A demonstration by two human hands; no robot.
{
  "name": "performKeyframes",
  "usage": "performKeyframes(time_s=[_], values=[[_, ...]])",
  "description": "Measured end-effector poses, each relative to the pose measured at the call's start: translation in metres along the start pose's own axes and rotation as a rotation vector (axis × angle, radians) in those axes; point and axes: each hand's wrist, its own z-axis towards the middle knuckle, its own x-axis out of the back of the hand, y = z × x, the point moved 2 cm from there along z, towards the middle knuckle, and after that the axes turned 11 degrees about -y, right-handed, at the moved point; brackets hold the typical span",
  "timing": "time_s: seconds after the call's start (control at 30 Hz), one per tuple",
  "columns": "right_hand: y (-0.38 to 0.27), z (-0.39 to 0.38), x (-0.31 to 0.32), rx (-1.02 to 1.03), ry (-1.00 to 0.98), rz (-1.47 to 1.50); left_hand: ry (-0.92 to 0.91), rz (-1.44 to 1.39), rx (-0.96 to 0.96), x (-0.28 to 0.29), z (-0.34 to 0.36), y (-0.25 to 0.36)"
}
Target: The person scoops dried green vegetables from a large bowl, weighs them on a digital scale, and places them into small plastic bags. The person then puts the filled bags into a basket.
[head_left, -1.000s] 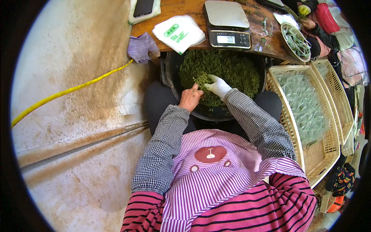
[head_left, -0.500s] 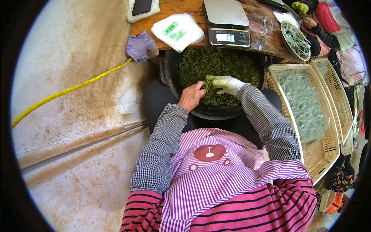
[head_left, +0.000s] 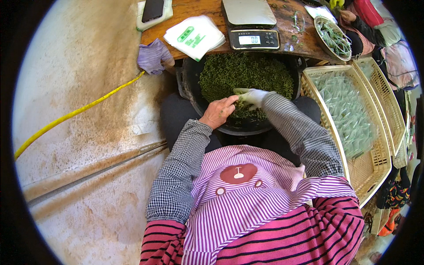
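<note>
the small green sprigs (head_left: 247, 73) lie in a wide black basin (head_left: 238, 129), which stands between the person's knees (head_left: 174, 118), partly under the edge of the worktop (head_left: 201, 8). the bare left hand (head_left: 218, 112) and the right hand (head_left: 252, 97), in a white glove, meet above the near part of the heap. the left fingers reach forward, close together, to the right fingers; what they pinch, if anything, i cannot tell, because they overlap. some sprigs could fall over the near rim, if a grip is loose. the basin could also tilt, if a knee moves suddenly.

on the brown wooden worktop is a stack of white bags (head_left: 194, 37), whose corner hangs over the edge; a careless sleeve could pull it into the sprigs. beside it stands a scale (head_left: 249, 24), and farther right an oval basket (head_left: 322, 25). a purple glove (head_left: 152, 57) hangs at the left corner, near a yellow hose (head_left: 79, 106). at right, a pale crate (head_left: 309, 88) holds transparent packets (head_left: 346, 106); beyond, another person's hand (head_left: 348, 16) is visible.
</note>
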Motion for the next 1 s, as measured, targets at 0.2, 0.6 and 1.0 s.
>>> performKeyframes(time_s=[0.2,0.6,1.0], values=[[0.023,0.026,-0.019,0.04,0.083,-0.065,-0.007,-0.022,-0.034,-0.029,-0.01,-0.012],[0.009,-0.011,-0.028,-0.025,0.247,0.182,-0.113,0.058,0.161,-0.023,-0.014,-0.005],[0.018,-0.001,-0.031,0.226,0.221,0.593,0.088,-0.008,0.321,-0.034,-0.019,-0.023]])
